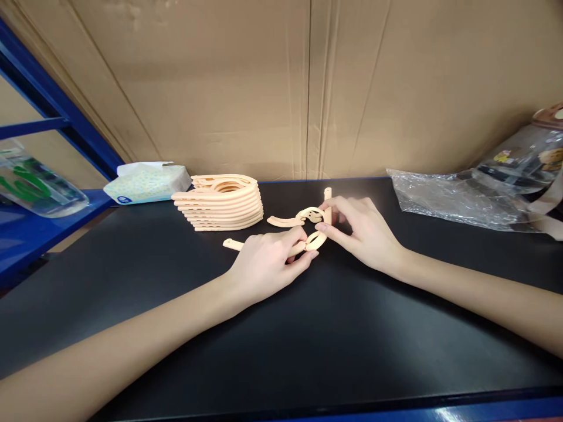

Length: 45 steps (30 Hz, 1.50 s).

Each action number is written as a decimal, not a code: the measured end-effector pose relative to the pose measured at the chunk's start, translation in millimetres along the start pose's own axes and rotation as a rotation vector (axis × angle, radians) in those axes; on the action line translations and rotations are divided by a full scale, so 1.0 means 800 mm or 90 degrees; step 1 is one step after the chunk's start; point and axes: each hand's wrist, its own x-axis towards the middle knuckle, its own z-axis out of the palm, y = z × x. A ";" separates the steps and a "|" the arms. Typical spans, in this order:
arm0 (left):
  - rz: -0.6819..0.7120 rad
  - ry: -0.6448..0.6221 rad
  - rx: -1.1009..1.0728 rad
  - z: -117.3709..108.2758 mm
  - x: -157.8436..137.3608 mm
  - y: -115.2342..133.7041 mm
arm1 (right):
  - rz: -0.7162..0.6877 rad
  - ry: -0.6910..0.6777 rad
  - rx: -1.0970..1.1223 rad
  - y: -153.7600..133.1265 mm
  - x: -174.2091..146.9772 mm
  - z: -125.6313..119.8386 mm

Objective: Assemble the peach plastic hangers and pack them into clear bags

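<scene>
Currently, from the head view: left hand pinching one arm of the folding hanger mid-tabletop, right hand gripping its hook end; possibly risking a pinched fingertip at the hinge, or elbowing the nearby stack of hangers.

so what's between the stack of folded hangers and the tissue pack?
Nothing: in the head view, only bare black table top shows between the stack of folded hangers and the tissue pack. A narrow gap; they do not touch.

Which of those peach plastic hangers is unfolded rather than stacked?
The hanger held between the left hand and right hand, arms spread; the others sit folded in the stack.
</scene>
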 end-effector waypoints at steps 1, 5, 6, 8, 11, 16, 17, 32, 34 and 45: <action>0.015 0.008 -0.003 0.000 -0.001 0.000 | -0.006 0.006 0.002 0.000 0.000 0.000; 0.117 -0.020 -0.027 0.000 -0.003 -0.001 | -0.040 -0.010 0.016 0.000 0.000 0.000; 0.153 -0.033 -0.029 -0.001 -0.004 -0.001 | -0.051 -0.024 0.023 0.001 0.000 -0.001; 0.232 -0.043 -0.013 -0.001 -0.005 -0.001 | -0.073 -0.051 0.034 0.001 0.000 -0.001; 0.322 -0.034 0.032 -0.002 -0.005 -0.001 | -0.081 -0.063 0.049 0.002 0.000 0.001; 0.345 0.037 0.099 -0.001 -0.006 0.001 | -0.058 -0.051 0.080 0.005 0.001 0.004; 0.338 0.049 0.107 -0.001 -0.006 0.001 | -0.063 -0.049 0.076 0.005 0.001 0.005; 0.192 0.033 0.072 0.001 -0.002 -0.002 | -0.067 -0.055 -0.007 0.009 0.000 0.006; 0.187 0.027 0.063 0.001 -0.002 -0.002 | -0.054 -0.061 0.000 0.008 0.000 0.006; 0.192 0.039 0.056 0.003 0.000 -0.003 | 0.008 -0.078 0.016 0.014 0.003 0.008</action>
